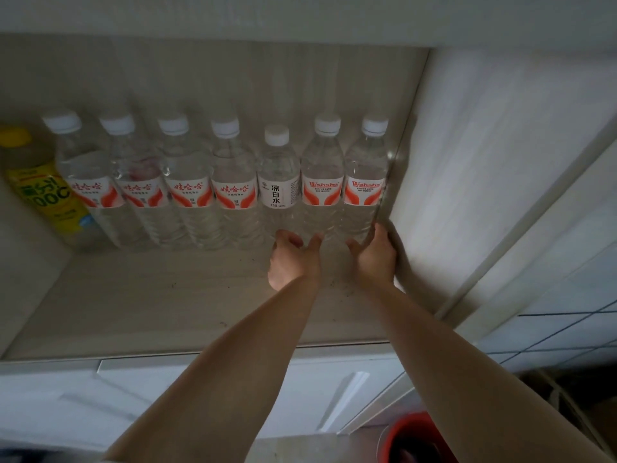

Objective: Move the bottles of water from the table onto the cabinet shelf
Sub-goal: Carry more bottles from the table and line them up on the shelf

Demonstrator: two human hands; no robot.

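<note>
Seven clear water bottles (233, 182) with white caps stand upright in one row at the back of the cabinet shelf (167, 295): six with red-and-white labels, one shorter white-label bottle (278, 185) fifth from left; one yellow-capped drink bottle (40, 185) at far left. Left hand (292, 262) open, fingertips at the base of the sixth bottle (322, 182), gripping nothing. Right hand (375, 257) open around the base of the rightmost bottle (365, 182), next to the cabinet side wall (467, 178).

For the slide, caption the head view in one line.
Both hands, left hand and right hand, at the bases of two Wahaha water bottles ending a shelf row.
</note>
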